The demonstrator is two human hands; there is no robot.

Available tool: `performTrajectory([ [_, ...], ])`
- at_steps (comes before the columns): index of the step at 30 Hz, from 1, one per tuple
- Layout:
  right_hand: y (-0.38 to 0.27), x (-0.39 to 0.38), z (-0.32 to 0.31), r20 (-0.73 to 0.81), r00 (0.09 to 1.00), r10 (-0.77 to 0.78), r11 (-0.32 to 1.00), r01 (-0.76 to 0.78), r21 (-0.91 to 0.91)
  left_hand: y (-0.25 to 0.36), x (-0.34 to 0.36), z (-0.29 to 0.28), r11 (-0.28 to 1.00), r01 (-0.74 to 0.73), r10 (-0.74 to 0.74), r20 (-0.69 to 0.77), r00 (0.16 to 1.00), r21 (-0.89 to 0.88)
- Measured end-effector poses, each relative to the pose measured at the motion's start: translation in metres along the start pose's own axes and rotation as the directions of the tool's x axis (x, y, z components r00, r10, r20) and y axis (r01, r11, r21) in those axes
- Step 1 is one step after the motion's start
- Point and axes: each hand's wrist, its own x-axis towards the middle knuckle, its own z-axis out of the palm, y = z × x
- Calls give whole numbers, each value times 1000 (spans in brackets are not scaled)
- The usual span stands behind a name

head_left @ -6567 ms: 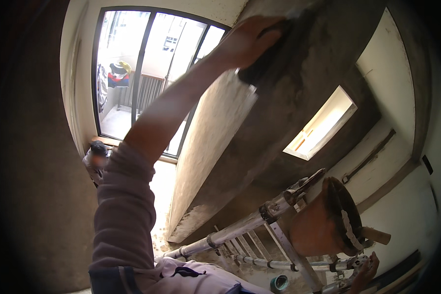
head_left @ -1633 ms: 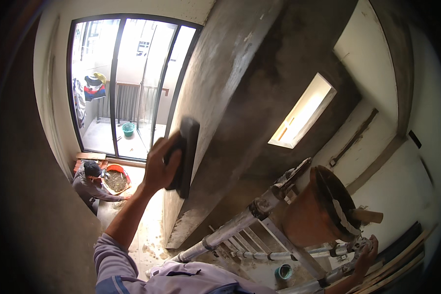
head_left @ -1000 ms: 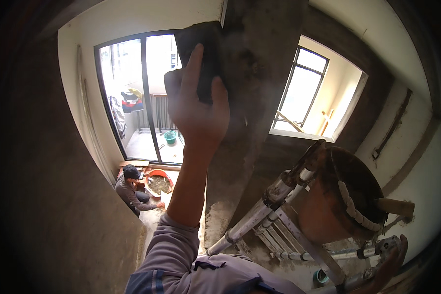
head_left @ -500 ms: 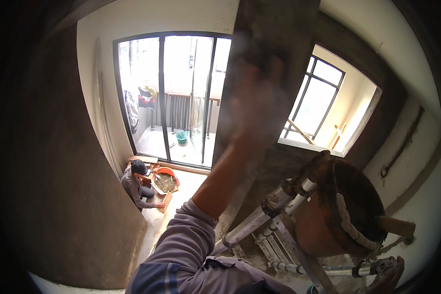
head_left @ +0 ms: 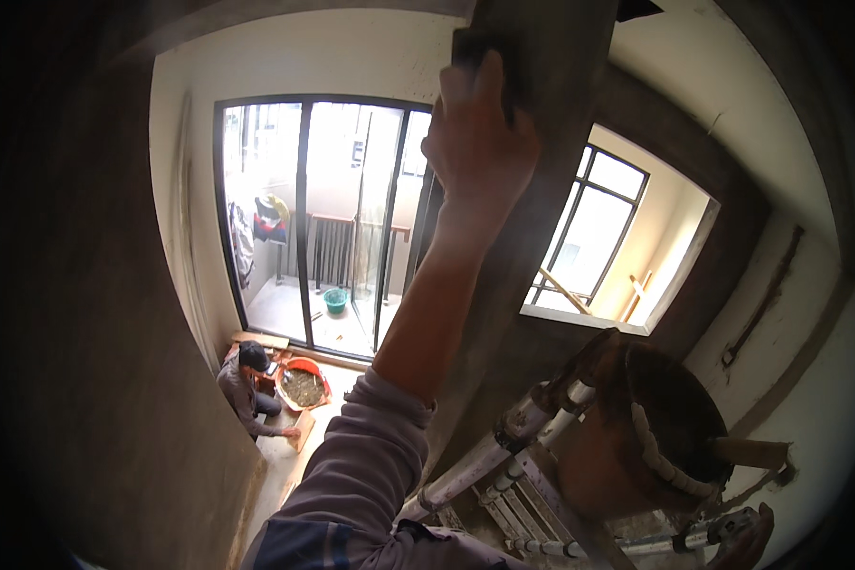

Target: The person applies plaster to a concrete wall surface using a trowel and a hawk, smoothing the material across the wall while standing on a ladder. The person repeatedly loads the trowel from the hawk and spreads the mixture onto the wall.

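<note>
In the foreground of a bare room, a rolled mauve sleeve [head_left: 356, 465] is seen at the lower edge, where the wearer's body is mostly cut off. At lower right, the right hand [head_left: 750, 540] is lost partly in shadow beside the end of a metal ladder [head_left: 456, 477]; whether its fingers are curled around the rail or merely laid on it cannot be made out. Above the ladder, a rust-brown bucket [head_left: 594, 451] is seen tilted, with a pale lumpy strip along its rim and a wooden handle [head_left: 746, 451] jutting out; its dark inside cannot be read. Higher up, a dark float [head_left: 467, 43] is clasped by the fingers of the raised left hand [head_left: 480, 157] and held at the face of a dark grey column [head_left: 565, 62]. Much of the float is covered by the hand, and its edges are blended into the column. On the floor below, a crouching co-worker [head_left: 247, 385] is partly hidden by the near wall [head_left: 104, 313]; a small board [head_left: 304, 429] is touched by one hand, near an orange tub [head_left: 301, 363] of grey material. Beyond the glass door [head_left: 304, 218], a green basin [head_left: 335, 301] is seen, the outdoors washed out by glare.
</note>
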Motion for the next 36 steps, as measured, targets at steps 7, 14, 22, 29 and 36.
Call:
performTrajectory([
  [7,17,-5,-2,-38,999,-20,1000,20,-3,50,-63,-46,806,123,164,418,894,-580],
  [14,-11,48,-22,-276,921,-275,960,250,-124,79,-67,-35,-74,714,137,702,699,-697],
  [22,-54,137,-10,689,656,-308,709,641,-293,123,-131,16,-811,538,461,819,342,231],
  [29,-78,147,15,857,478,-192,581,759,-294,124,-156,7,-670,697,255,802,540,-257],
  [36,-114,117,-21,623,631,-462,485,768,-419,104,-189,43,-756,649,365,770,524,-83],
])
